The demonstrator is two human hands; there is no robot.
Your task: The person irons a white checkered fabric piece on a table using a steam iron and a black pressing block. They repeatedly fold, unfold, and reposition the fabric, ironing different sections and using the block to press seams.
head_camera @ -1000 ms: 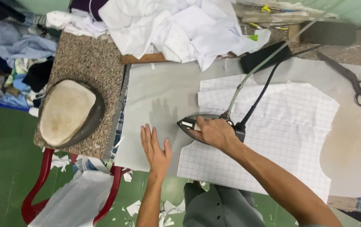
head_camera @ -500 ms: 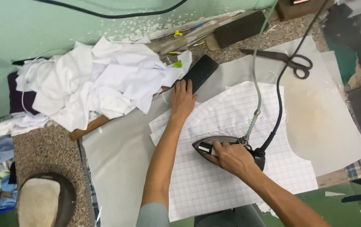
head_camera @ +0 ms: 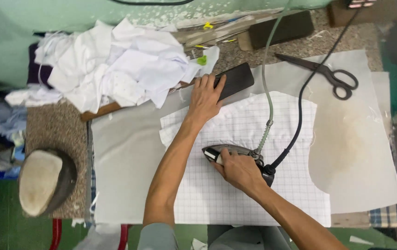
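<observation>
Right hand (head_camera: 238, 169) wrapped around the handle of the iron (head_camera: 233, 155), fingers closed on it; iron sits flat on the white checked fabric (head_camera: 254, 194), mid-surface. Left hand (head_camera: 204, 99) reaches to the far edge, fingers curled over the end of a flat black block (head_camera: 236, 79). Scissors (head_camera: 325, 74) lie well apart on the grey pad (head_camera: 124, 157). White cloth pile (head_camera: 115, 65) beside the block.
</observation>
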